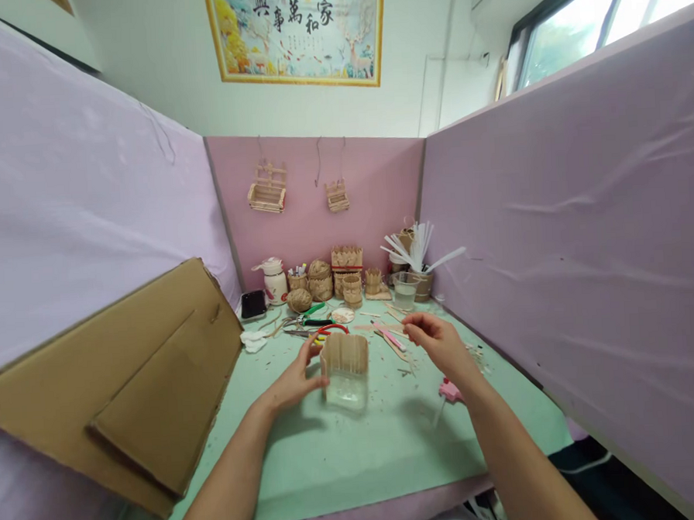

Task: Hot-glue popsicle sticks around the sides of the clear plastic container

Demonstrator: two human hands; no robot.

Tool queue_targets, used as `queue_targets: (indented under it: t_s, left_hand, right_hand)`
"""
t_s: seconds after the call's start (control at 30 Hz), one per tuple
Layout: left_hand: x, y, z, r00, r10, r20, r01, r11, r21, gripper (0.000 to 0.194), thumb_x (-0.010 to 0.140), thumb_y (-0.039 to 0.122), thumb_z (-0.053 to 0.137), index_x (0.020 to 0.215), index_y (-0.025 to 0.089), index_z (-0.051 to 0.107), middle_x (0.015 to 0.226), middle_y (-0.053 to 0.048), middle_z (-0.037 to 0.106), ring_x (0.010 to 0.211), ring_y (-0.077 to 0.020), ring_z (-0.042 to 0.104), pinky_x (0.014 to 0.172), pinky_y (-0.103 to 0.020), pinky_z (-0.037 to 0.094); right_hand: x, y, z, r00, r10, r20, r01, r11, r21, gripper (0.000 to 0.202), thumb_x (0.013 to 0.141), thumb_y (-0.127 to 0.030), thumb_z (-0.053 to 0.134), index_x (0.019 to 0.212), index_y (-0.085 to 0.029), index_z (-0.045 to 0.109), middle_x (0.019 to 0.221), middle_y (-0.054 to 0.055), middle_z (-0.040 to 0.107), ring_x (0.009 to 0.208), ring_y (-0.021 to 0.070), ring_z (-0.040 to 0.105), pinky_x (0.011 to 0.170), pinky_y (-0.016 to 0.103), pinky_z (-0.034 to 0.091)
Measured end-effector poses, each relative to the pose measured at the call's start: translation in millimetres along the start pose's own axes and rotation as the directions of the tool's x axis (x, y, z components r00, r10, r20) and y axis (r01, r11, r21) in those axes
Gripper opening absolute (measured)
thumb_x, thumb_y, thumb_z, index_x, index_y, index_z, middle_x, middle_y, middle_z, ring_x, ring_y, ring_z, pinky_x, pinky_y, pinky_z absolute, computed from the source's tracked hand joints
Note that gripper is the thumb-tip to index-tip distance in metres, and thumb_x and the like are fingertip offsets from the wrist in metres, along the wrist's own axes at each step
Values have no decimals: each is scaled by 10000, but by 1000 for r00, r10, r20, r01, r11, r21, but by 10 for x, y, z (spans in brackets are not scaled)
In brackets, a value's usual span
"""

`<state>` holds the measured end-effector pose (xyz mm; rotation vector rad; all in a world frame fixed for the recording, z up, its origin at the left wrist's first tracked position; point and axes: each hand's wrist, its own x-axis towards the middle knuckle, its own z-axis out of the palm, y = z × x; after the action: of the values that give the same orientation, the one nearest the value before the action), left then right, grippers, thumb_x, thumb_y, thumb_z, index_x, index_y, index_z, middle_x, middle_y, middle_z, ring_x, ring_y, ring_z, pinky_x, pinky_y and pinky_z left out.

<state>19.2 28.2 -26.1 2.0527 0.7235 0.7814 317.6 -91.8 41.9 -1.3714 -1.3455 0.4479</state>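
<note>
My left hand [298,377] grips the left side of a clear plastic container [347,392], its thumb and fingers on the wall. Flat wooden craft sticks [346,353] line the far part of the container, while the near part is bare and see-through. To the right, my right hand [436,341] pinches the end of a thin wooden stick [379,326] that points left, apart from the container. Below that hand lies a pink glue gun [450,390], partly hidden by my right forearm.
Pliers [315,321], scissors [298,333] and loose sticks lie behind the container. Along the back stand a white bottle [274,283], twine balls [299,300], stick-covered pots [352,291] and a cup [405,292]. Cardboard [156,386] leans at left; small stick baskets [267,193] hang on the pink panel.
</note>
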Motion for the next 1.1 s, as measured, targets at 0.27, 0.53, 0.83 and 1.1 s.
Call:
queue_targets:
  t_s: [0.27,0.53,0.83,1.1]
  left_hand:
    - [-607,819,442,846,164,-507,-57,974,219,211,931,337,570,1060,219,686,935,-53,690,726,-149,596,721,-305,529]
    - [-832,799,1088,897,185,-401,-102,970,220,186,949,212,546,1072,257,678,971,-55,738,879,-195,690,792,-346,577]
    - [-916,704,1061,879,268,-394,-138,935,326,191,957,189,505,1000,233,686,932,-78,739,878,-205,691,788,-367,577]
    - [-928,691,1015,861,292,-417,-183,942,282,148,937,176,561,1004,219,685,891,-61,728,833,-174,681,747,-298,570]
  right_hand:
    - [-721,-206,246,954,-202,221,248,947,-205,173,922,-299,534,916,-236,695,849,49,702,749,181,635,680,308,497]
    - [-993,-344,669,875,-309,374,416,873,-253,168,965,-199,486,971,-261,642,863,36,674,791,184,649,698,315,520]
    - [-1006,-294,742,872,-285,399,389,897,-208,129,953,-183,519,912,-243,626,817,18,670,737,158,639,666,270,499]
    - [-1003,-266,660,879,-249,407,357,909,-214,123,945,-303,565,1024,-266,651,855,21,708,752,183,667,686,300,522]
